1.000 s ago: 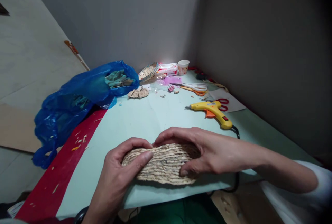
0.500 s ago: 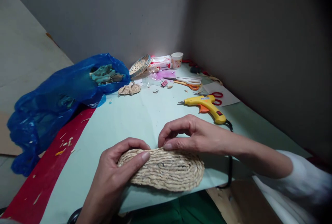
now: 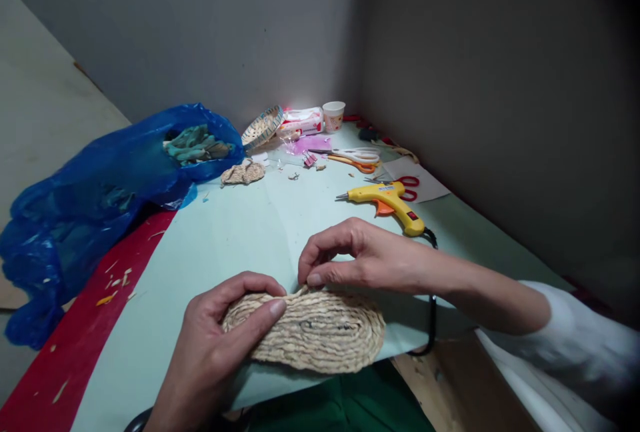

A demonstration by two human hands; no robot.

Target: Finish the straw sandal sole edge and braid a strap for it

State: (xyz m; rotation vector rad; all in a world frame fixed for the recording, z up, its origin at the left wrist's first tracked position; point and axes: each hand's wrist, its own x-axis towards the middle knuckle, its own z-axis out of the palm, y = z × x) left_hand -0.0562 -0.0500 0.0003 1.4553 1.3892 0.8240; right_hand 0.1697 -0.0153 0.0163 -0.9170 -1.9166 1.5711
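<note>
An oval mat of coiled, braided straw cord is held tilted at the near edge of the table. My left hand grips its left end, thumb on the face and fingers behind the upper rim. At the middle of the top rim, my right hand pinches the straw cord's outer strand between thumb and forefinger, lifted slightly off the coil. Beyond the right hand lies a yellow glue gun with an orange trigger, its nozzle pointing left.
A blue plastic bag of dry husks lies at the left. Farther back are a small woven piece, a shallow basket, white-handled scissors, orange-handled scissors, red-handled scissors and a paper cup.
My right hand has raised the strand a little off the mat's rim. My left hand keeps its grip. The whole view has shifted slightly, moving the table things left.
</note>
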